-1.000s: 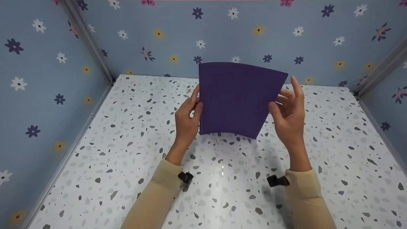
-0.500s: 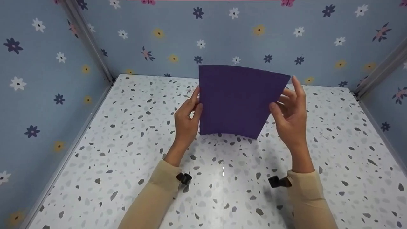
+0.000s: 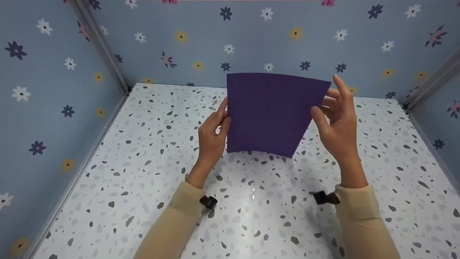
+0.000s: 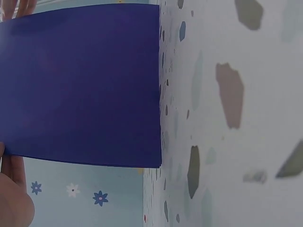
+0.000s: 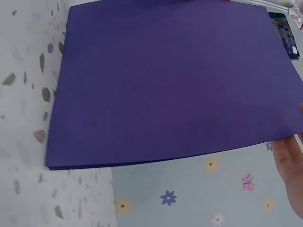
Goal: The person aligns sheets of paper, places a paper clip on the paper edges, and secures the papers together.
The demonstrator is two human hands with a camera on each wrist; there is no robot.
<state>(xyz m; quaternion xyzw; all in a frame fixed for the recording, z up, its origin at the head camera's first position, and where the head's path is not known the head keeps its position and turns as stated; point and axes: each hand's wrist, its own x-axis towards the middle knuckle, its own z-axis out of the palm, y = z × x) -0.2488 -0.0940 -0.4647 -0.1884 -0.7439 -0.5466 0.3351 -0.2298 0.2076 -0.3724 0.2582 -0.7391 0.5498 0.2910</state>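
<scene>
One dark purple, matte, fan-shaped panel, wider at the top and curved along its top and bottom edges, stands almost upright over the white tabletop speckled with grey chips. Its bottom edge is down at the tabletop, though whether it touches cannot be told; its top rises in front of the far edge, well in from the left and right far corners. Two hands hold it: the left hand pinches the left side, thumb in front and fingers reaching behind, and the right hand pinches the right side with the thumb at the rim, index finger raised near the upper right corner. The panel hides some fingertips and the middle of the far edge. Two beige sleeves cover the forearms, with two small black devices, one at each cuff. Three blue flower-patterned walls border the tabletop at left, back and right, with two grey metal posts at the far corners. The right wrist view adds one dark rectangular device beyond the panel, partly covered by it.
</scene>
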